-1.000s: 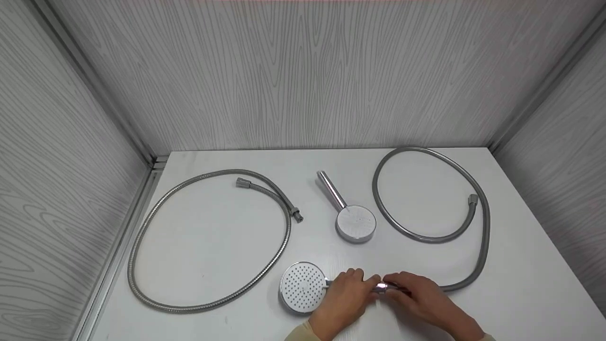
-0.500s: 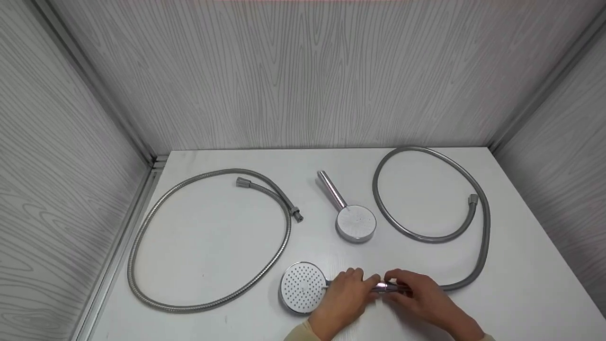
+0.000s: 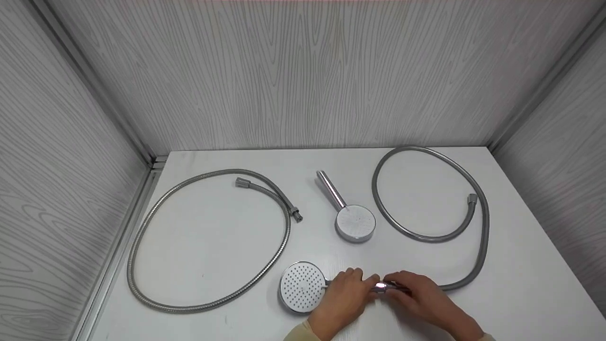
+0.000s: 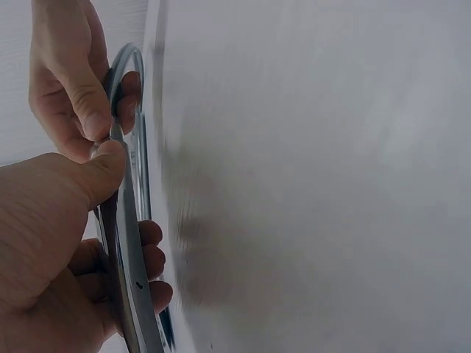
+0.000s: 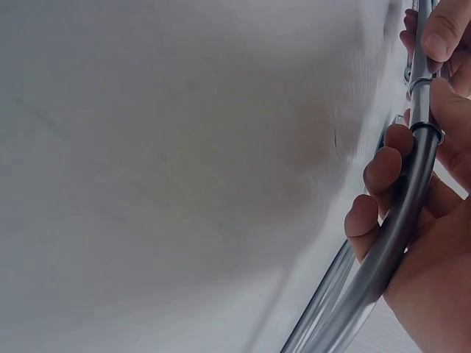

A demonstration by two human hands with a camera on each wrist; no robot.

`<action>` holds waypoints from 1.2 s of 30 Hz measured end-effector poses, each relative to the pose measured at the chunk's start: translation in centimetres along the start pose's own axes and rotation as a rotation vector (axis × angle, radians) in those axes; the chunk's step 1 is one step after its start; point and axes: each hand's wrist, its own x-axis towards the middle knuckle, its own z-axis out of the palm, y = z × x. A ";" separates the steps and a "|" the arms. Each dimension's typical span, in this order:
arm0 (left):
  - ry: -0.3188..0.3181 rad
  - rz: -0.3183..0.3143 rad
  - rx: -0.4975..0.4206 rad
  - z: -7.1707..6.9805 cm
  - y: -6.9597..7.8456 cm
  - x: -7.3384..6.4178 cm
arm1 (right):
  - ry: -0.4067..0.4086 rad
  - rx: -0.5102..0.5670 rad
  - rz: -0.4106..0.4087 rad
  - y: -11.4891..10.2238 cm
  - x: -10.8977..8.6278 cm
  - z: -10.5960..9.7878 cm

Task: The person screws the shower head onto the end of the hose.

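Note:
My left hand (image 3: 344,298) grips the handle of a chrome shower head (image 3: 302,287), its round, dotted spray face turned up at the near middle of the table. In the left wrist view, the thumb lies along the handle (image 4: 126,243) and the fingers wrap underneath. My right hand (image 3: 421,298) holds the end of a grey shower hose (image 3: 482,251) against the handle's end. Between the hands shows a shiny connector (image 3: 380,287). In the right wrist view, the fingers curl round the hose (image 5: 397,220) just below its collar (image 5: 427,132).
A second, smaller shower head (image 3: 356,222) lies behind the hands, handle pointing to the back. To the left, another metal shower hose (image 3: 184,309) lies in a big loop. Wood-patterned panels (image 3: 303,76) enclose the white table (image 3: 227,246) at the back and sides.
The right fingers shift slightly at the hose end, briefly baring more of the connector before covering it again. The left hand and shower head stay in place.

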 end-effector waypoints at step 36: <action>-0.011 0.001 -0.064 0.1 0.0 0.0 | -0.054 0.040 0.064 0.3 0.0 -0.1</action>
